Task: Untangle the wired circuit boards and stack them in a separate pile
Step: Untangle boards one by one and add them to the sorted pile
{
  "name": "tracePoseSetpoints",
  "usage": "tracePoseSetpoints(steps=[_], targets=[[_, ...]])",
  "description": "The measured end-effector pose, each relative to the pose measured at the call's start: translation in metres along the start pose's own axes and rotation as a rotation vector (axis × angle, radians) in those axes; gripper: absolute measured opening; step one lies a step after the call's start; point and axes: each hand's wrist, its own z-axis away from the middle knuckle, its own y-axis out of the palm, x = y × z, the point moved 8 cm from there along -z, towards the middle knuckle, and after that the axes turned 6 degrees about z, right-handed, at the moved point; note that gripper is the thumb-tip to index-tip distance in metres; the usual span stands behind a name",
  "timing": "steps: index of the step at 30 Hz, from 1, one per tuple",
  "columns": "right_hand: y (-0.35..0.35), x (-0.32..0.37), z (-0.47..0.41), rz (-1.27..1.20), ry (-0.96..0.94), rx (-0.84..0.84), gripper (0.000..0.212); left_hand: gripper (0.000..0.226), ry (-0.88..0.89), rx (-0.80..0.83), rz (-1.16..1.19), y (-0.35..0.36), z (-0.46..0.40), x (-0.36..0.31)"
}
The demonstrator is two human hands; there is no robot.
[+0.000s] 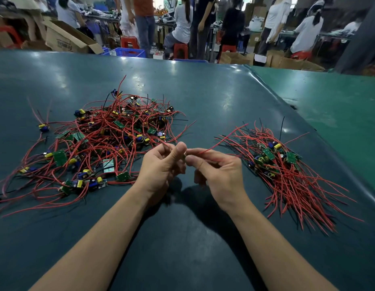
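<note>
Both hands are raised between the piles: the left hand [161, 164] and the right hand [216, 171] each pinch a red wire [216, 146]; its board seems hidden in the fingers. The tangled heap [102, 143] lies left of them, the sorted pile [287, 171] right. Pull the wire slowly, so no neighbour boards follow.

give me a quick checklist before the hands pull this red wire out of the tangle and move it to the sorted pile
1. Left hand grips the red wire: ok.
2. Right hand pinches the same wire: ok.
3. Wire free of the tangled pile: not ok, it trails back into it.
4. Board on this wire seen: cannot tell.
5. Sorted pile within reach on the right: ok.
6. Bare table between the piles: ok.
</note>
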Motion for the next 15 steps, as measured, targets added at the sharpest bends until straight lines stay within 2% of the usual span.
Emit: tracePoseSetpoints(steps=[2, 5, 9, 15], targets=[[-0.004, -0.011, -0.001, -0.215, 0.175, -0.038, 0.002, 0.030, -0.048, 0.072, 0.112, 0.007, 0.001, 0.005], [-0.008, -0.020, -0.002, -0.330, 0.311, -0.092, 0.009, 0.015, -0.084, 0.164, 0.164, 0.014, 0.002, 0.009], [-0.011, -0.030, -0.001, -0.351, 0.395, -0.150, 0.012, 0.025, -0.036, 0.127, 0.120, 0.010, 0.000, 0.008], [-0.014, -0.038, -0.002, -0.197, 0.411, -0.165, 0.008, 0.034, 0.065, 0.089, -0.064, 0.005, -0.002, 0.005]])
